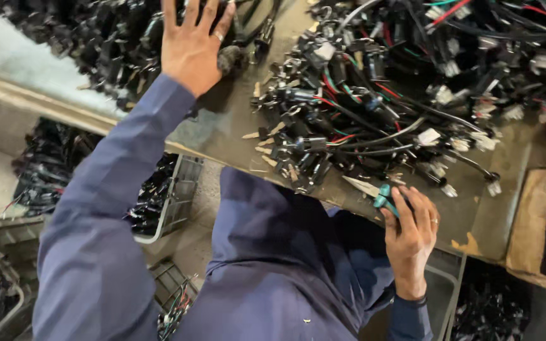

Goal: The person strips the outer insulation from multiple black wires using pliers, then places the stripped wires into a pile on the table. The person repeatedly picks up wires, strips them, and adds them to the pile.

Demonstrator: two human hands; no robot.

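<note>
Beside table: crate (181,189) holding black parts (45,170)

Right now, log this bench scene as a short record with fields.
left hand: left hand spread flat on a heap of black cable parts
right hand: right hand gripping pliers with teal handles, tips on the bench
middle pile: wire bundles with black plugs, red and green leads, white connectors
surface: worn workbench
clothing: blue long sleeves, ring on each hand
below bench: crate holding more black parts
</note>
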